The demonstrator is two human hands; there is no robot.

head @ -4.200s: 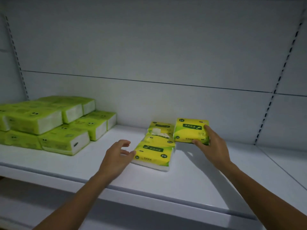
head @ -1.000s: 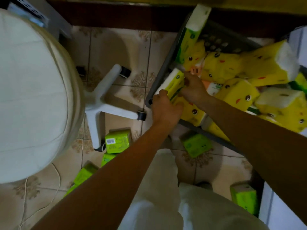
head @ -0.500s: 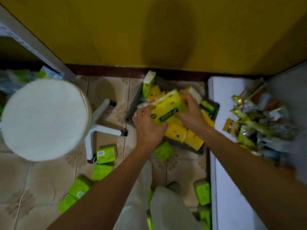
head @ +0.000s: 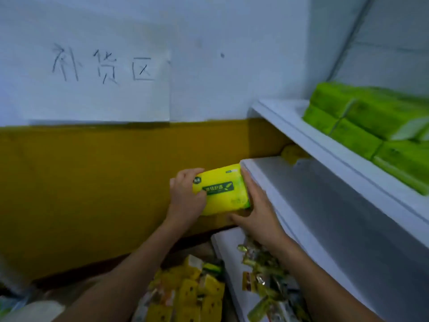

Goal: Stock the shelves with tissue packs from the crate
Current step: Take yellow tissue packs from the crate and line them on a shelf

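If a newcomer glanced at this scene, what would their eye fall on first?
The bright yellow plastic-wrapped tissue pack at centre stands out first, held between the left hand and right hand beside the end of the white middle shelf. Next come the stacked lime-green tissue packs on the upper shelf at right and the white paper sign with handwritten characters on the wall.

Glossy plastic film on the tissue pack (head: 222,189); right of the grip, smooth matt shelf (head: 325,205); above-left, paper sign (head: 99,89).
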